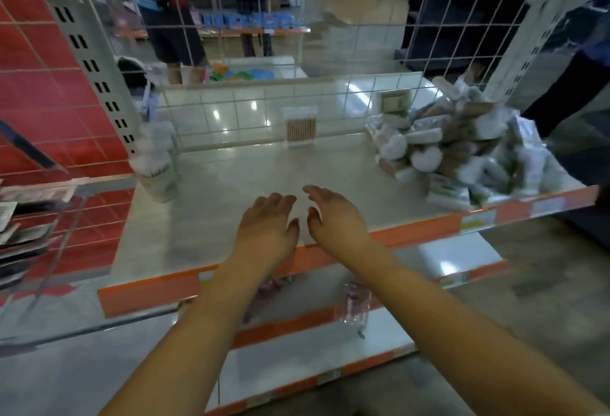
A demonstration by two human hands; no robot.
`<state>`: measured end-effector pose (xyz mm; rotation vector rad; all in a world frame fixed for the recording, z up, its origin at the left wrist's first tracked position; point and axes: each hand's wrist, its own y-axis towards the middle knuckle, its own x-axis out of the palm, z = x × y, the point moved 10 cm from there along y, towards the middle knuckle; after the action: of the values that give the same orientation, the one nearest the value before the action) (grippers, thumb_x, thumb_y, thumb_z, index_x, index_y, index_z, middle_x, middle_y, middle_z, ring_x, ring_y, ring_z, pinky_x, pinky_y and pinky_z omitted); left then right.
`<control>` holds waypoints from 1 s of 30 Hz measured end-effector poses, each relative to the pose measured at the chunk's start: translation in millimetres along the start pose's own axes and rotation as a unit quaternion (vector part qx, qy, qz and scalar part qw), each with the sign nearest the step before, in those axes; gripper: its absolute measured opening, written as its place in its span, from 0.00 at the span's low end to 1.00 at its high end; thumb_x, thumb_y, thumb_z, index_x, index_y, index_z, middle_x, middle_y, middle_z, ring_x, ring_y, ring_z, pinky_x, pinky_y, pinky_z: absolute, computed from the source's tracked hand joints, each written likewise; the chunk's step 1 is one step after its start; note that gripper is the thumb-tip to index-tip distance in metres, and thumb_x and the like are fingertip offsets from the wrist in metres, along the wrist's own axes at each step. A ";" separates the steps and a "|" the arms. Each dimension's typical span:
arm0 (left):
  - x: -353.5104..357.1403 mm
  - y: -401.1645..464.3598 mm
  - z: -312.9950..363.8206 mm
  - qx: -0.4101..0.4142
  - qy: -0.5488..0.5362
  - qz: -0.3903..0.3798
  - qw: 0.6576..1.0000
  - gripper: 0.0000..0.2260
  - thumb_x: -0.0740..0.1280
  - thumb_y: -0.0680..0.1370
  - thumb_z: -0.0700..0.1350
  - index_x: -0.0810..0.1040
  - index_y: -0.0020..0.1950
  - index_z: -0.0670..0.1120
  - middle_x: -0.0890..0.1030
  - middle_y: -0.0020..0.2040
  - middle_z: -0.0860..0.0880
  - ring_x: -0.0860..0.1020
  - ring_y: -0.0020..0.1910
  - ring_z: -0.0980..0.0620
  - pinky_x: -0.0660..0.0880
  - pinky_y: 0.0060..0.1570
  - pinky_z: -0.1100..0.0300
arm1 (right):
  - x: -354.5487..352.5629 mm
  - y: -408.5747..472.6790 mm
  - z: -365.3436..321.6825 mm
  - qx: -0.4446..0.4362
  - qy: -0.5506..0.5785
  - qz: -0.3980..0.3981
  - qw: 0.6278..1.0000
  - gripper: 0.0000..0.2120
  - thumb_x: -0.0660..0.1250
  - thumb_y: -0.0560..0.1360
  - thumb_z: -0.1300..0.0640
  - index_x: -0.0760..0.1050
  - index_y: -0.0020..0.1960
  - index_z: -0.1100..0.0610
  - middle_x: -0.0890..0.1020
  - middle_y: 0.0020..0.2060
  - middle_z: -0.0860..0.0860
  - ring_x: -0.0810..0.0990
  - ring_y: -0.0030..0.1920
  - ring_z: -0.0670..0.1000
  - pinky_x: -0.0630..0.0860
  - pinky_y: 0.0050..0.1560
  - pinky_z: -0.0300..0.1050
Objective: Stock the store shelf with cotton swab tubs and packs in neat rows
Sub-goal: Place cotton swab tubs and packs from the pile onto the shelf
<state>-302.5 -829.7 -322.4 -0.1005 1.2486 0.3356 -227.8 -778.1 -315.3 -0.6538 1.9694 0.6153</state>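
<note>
1. Two hands hovered over the front of the shelf (204, 204): our left hand (267, 220) and right hand (333, 214) sat side by side, fingers relaxed and slightly spread, holding nothing.
2. One clear tub of cotton swabs (300, 126) stood upright at the back, against the wire grid (251, 108), well apart from our hands; a blurred clear container (158, 164) stood by the left upright, and we could not tell what it held.
3. Most stock lay in a loose heap of packs (462, 148) at the right end of the shelf, some tilted against the grid.
4. We judged the step in hand to be starting a row, since the middle of the shelf was bare.
5. To do it well, we would have reached right, taken packs a few at a time, and set them label forward beside the tub.
6. We would have built from the back toward the orange shelf edge (412, 230), keeping each pack square and touching its neighbour, so the heap did not slide off.
</note>
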 end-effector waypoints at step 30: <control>56.7 115.1 251.8 0.103 -0.047 0.083 0.990 0.18 0.59 0.70 0.46 0.78 0.55 0.39 0.79 0.52 0.40 0.77 0.50 0.38 0.74 0.45 0.49 | -184.2 -18.1 239.8 0.010 0.072 0.189 0.979 0.16 0.61 0.73 0.61 0.76 0.60 0.62 0.80 0.53 0.60 0.78 0.52 0.61 0.75 0.48 0.49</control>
<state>-92.1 -645.1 -283.0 0.1947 1.1934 0.3487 9.8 -599.1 -258.4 -0.3183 2.2554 0.7934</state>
